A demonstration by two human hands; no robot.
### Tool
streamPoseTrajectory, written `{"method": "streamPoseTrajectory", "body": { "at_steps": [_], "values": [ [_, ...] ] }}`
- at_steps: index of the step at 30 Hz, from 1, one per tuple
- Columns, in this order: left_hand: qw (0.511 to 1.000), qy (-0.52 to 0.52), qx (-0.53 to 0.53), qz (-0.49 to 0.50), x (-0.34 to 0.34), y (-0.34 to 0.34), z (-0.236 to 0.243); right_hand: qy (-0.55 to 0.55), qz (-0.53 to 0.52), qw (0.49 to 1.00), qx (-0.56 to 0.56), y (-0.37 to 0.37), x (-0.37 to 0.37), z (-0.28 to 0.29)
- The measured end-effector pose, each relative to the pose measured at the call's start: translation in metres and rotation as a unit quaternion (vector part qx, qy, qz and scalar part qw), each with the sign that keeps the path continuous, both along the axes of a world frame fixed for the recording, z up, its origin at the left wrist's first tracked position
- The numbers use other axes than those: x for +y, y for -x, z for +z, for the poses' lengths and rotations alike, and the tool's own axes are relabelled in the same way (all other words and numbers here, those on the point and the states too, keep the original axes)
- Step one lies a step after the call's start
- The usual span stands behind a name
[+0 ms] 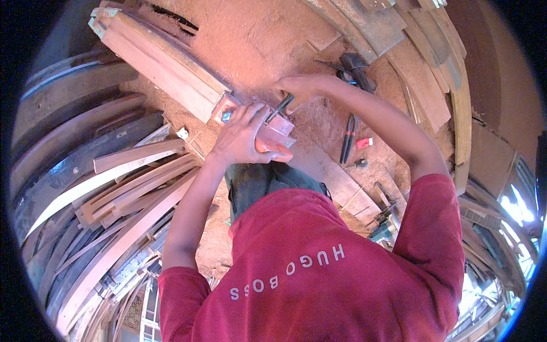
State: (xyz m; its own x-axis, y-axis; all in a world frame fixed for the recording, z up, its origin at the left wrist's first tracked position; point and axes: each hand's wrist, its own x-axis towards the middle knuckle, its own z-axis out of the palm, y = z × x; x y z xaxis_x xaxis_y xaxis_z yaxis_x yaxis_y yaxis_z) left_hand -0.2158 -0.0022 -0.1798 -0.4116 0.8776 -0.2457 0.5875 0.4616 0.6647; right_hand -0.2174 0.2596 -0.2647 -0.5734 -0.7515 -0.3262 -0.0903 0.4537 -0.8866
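Observation:
My left hand (240, 137) is wrapped over an orange-red, block-like tool (278, 149) with a blue spot near its far end. The tool lies at the near end of a long wooden beam (171, 77); the hand covers much of its body. Between thumb and fingers, my right hand (301, 91) grips a short dark rod-like tool (281, 107), whose lower end meets the orange-red tool beside my left fingers. Its exact kind cannot be made out.
Sawdust (256, 51) covers the ground. To the right lie black-handled pliers (348, 137), a small red object (364, 143) and a dark tool (358, 73). A flat board (336, 176) runs near my legs. Timber strips (137, 176) pile up on the left, planks (419, 85) at the far right.

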Motion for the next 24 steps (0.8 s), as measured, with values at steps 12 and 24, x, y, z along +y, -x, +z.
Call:
{"method": "streamPoseTrajectory", "body": {
  "at_steps": [12,24],
  "values": [
    [1.0,-0.001,-0.017,0.001,0.0,-0.001,0.001,-0.067,0.083,0.992,-0.062,0.025,-0.006,0.02],
    [1.0,0.0,-0.014,-0.006,-0.001,-0.002,-0.003,-0.093,0.087,0.983,-0.131,0.02,-0.008,-0.02]
  ]
}}
